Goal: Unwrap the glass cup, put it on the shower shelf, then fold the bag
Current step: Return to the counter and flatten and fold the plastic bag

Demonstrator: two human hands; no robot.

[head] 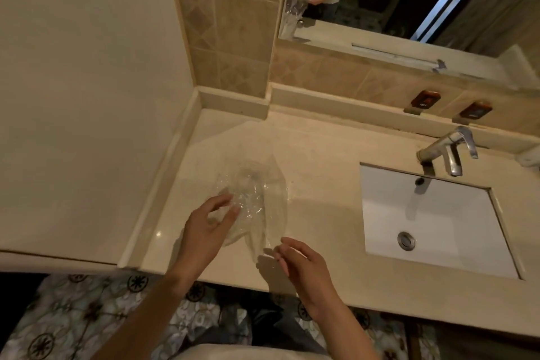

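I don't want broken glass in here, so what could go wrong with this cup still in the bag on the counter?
The glass cup is still inside the clear plastic bag, so tugging with the right hand could tip it onto the hard counter. The left hand grips through slippery film, so it may slide.

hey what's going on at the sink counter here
A person stands at a bathroom counter working on a clear plastic bag that lies crumpled on it, left of the sink. The left hand touches the bag's near left side, fingers spread. The right hand pinches the bag's near end. Whether the glass cup is inside the wrap is hard to tell. The faucet is off.
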